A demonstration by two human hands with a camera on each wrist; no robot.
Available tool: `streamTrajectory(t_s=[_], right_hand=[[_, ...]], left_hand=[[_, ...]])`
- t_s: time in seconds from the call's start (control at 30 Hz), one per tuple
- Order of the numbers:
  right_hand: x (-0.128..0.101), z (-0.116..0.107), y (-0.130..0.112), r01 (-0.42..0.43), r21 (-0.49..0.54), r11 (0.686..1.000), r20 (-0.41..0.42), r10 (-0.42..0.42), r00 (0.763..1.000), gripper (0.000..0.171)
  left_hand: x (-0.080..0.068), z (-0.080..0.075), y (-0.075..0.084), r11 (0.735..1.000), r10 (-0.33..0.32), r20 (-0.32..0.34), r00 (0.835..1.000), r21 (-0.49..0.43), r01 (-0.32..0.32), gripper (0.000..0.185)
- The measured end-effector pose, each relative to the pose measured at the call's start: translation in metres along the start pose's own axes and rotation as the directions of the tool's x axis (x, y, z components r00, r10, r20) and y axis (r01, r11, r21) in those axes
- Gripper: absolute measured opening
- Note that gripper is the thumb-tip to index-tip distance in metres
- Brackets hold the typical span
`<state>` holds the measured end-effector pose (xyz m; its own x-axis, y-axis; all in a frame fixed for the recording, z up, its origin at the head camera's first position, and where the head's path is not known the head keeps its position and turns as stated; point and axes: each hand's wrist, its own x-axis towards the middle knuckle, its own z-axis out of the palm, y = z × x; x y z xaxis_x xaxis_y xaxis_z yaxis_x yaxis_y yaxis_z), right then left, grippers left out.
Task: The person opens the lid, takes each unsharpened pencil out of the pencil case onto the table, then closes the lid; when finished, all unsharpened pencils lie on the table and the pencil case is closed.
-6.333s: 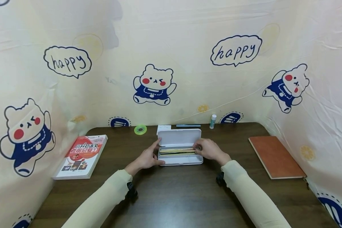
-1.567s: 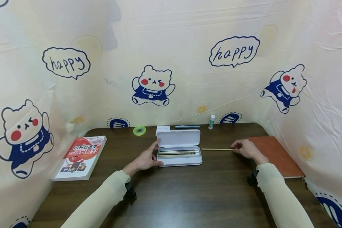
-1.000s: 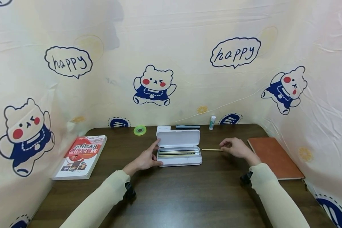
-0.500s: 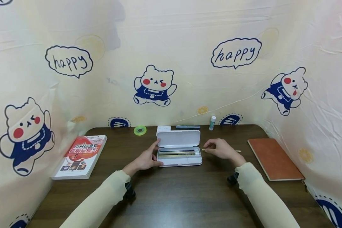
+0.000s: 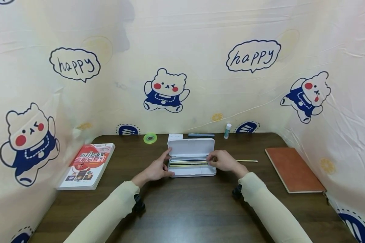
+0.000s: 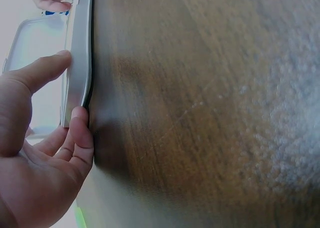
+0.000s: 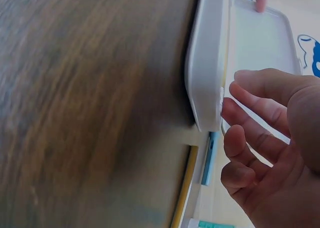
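A white pencil case (image 5: 207,171) lies with its lid (image 5: 191,147) raised, holding several pencils (image 5: 188,163). At its left end my left hand (image 5: 155,169) grips it. In the left wrist view, the thumb (image 6: 47,71) is on the rim and fingers (image 6: 81,133) curl against the end wall. My right hand (image 5: 223,160) is over the case's right end, fingertips at the pencil ends. The right wrist view shows its fingers loosely bent at the rim, with nothing visible between thumb and index finger. One loose pencil (image 5: 247,161) lies on the table behind this hand.
A red-and-white book (image 5: 88,165) lies at the left and a brown notebook (image 5: 295,170) at the right. Along the back are a green tape roll (image 5: 150,138), white paper (image 5: 175,136), a blue pen-like stick (image 5: 201,135) and an upright glue stick (image 5: 227,131).
My right hand has left the loose pencil lying right of the case, slid leftward along it and come over the case's right end. My left hand stays on the case.
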<state>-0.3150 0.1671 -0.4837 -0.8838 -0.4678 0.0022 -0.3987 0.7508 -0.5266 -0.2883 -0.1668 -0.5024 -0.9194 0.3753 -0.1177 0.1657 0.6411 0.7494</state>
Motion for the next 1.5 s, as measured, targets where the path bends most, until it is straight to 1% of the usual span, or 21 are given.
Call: streamTrajectory(t_s=[0.13,0.37,0.6,0.9,1.17,1.37,1.5], right_hand=[[0.004,0.005,-0.001,0.001,-0.035,0.999,-0.003,-0.001,1.000,0.010],[0.009,0.007,-0.005,0.006,-0.083,0.997,-0.003,-0.006,1.000,0.010],[0.011,0.005,-0.011,-0.004,-0.088,0.996,0.003,0.004,1.000,0.010],[0.011,0.006,-0.013,-0.006,-0.120,0.993,-0.027,0.003,1.000,0.006],[0.011,0.005,-0.013,-0.028,-0.111,0.993,-0.038,0.024,0.999,0.005],[0.007,0.000,-0.007,0.003,-0.074,0.997,-0.027,-0.005,1.000,0.006],[0.003,-0.009,-0.004,0.020,-0.045,0.999,-0.028,-0.022,0.999,0.006]], left_hand=[[0.000,0.000,0.000,1.000,0.003,0.005,1.000,-0.013,-0.003,0.110],[0.000,0.000,0.000,1.000,0.011,0.006,1.000,-0.016,-0.011,0.110],[-0.001,-0.001,0.003,1.000,0.002,0.007,1.000,-0.012,-0.002,0.109],[-0.001,-0.001,0.003,1.000,0.002,0.004,1.000,-0.010,-0.002,0.110],[-0.002,-0.001,0.003,1.000,-0.010,0.000,1.000,-0.009,0.010,0.110],[-0.001,-0.001,0.002,1.000,-0.021,0.000,1.000,-0.008,0.021,0.111],[-0.001,-0.001,0.002,1.000,-0.013,0.002,1.000,-0.012,0.013,0.110]])
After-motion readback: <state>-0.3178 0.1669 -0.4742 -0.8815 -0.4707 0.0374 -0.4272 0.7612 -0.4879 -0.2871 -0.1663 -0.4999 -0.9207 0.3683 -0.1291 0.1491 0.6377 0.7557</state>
